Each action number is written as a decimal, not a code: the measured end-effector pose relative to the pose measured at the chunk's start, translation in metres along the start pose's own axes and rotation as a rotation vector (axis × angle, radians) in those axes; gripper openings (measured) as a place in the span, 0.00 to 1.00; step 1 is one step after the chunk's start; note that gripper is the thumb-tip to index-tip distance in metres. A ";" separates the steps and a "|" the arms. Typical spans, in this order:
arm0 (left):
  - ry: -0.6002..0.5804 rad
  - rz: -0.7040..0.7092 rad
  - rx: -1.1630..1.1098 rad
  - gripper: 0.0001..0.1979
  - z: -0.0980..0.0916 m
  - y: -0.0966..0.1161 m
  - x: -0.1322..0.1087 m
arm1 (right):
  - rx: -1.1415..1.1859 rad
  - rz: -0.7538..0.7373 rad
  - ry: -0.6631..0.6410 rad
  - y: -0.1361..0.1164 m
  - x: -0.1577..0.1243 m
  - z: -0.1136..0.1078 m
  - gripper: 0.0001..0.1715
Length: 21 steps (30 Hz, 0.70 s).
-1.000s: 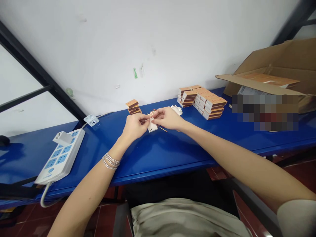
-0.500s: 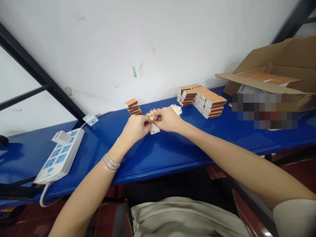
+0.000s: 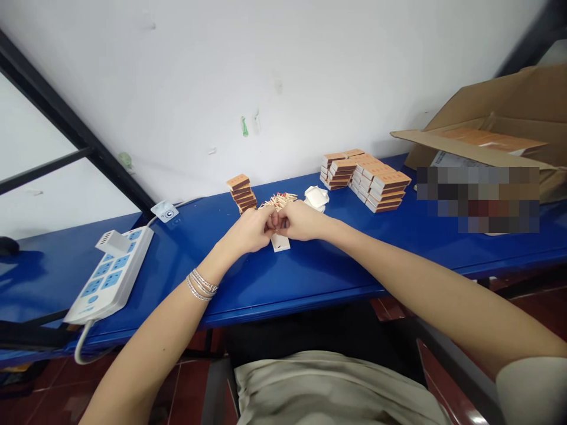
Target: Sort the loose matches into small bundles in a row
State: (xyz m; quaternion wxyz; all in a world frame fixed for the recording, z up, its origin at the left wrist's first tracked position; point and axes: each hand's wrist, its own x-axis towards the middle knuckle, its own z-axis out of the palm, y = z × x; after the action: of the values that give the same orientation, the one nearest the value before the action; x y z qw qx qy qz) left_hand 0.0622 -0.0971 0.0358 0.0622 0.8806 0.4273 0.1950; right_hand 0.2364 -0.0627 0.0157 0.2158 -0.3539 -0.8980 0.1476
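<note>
Nearest, past the front edge of the blue tabletop (image 3: pixel 287 283), the end of a small white tray (image 3: pixel 280 243) pokes out toward the person from under the fingers, a dark mark on it. Over its far part the left hand (image 3: pixel 251 229) and right hand (image 3: pixel 306 221) meet, fingers bent and tips drawn together; whether they pinch the tray, a match or both cannot be told. Work this fine seems to call for a light touch: thin walls like these probably bow if squeezed, so steadying the tray low while the other fingertips do the finer work looks sensible. Just beyond lies a loose heap of matches (image 3: pixel 278 201), close enough that a dragged knuckle could scatter it. The leaning matchbox stack (image 3: pixel 240 190) beyond the left hand looks easy to topple, so that wrist is better kept low. White pieces (image 3: pixel 316 197) lie beyond the right hand.
</note>
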 end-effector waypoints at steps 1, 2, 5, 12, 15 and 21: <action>0.001 0.005 0.009 0.09 0.000 0.000 0.000 | -0.022 -0.013 0.007 -0.001 0.000 0.001 0.05; 0.001 0.009 0.015 0.08 -0.001 -0.001 -0.001 | -0.038 -0.024 0.009 -0.001 0.000 0.002 0.05; -0.007 0.005 -0.025 0.07 -0.004 -0.005 -0.003 | -0.050 -0.041 0.001 -0.002 0.000 0.005 0.05; -0.132 -0.063 -0.369 0.04 -0.007 -0.018 -0.004 | -0.213 -0.102 -0.024 -0.011 -0.001 0.007 0.06; -0.160 -0.107 -0.407 0.06 -0.005 -0.025 -0.002 | -0.275 -0.112 -0.051 -0.016 -0.003 0.006 0.07; -0.213 -0.172 -0.390 0.07 -0.005 -0.035 0.002 | -0.322 -0.110 -0.085 -0.018 -0.004 0.003 0.09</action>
State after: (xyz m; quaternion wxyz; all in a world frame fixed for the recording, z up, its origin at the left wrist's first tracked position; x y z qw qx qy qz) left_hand 0.0363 -0.0737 0.0317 0.2922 0.8277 0.4463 0.1741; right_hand 0.2269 -0.0790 0.0192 0.1258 -0.3277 -0.9364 0.0050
